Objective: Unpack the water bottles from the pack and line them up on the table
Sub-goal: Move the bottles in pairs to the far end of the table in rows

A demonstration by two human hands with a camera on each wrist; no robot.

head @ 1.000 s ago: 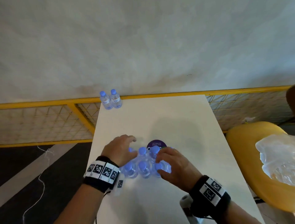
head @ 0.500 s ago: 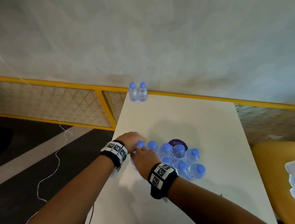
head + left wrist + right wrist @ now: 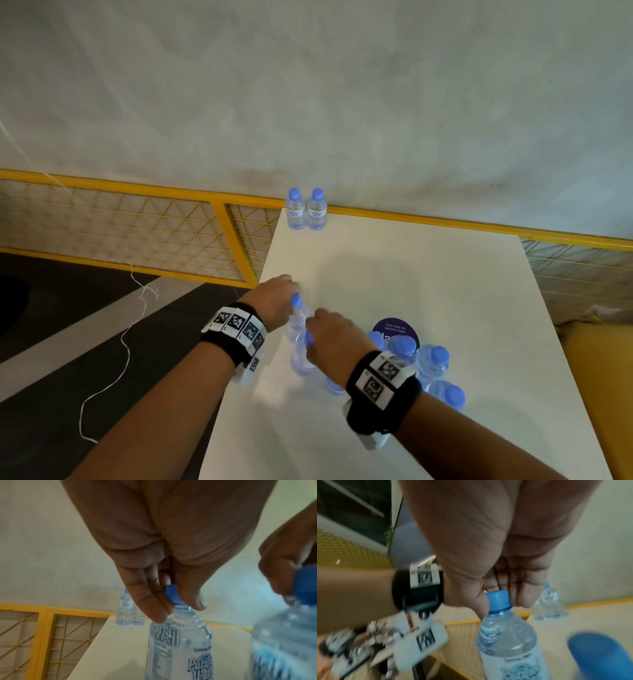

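Note:
My left hand [image 3: 287, 295] pinches the blue cap [image 3: 173, 596] of a clear water bottle [image 3: 178, 649] near the white table's [image 3: 428, 274] left edge. Just right of it, my right hand [image 3: 313, 335] pinches the cap [image 3: 498, 600] of a second bottle [image 3: 506, 642]. Both bottles hang upright and close together. Several more blue-capped bottles [image 3: 433, 359] cluster to the right, partly hidden by my right wrist. Two bottles [image 3: 306, 210] stand side by side at the table's far left corner.
A round purple sticker [image 3: 394, 331] lies on the table behind the cluster. A yellow mesh railing [image 3: 137, 226] runs along the far and left sides below a pale wall. A yellow seat [image 3: 603, 377] is at the right edge. Dark floor lies left of the table.
Both hands moved to the left end of the cluster, and each took one bottle by its cap. Those two bottles now sit apart from the cluster, further left.

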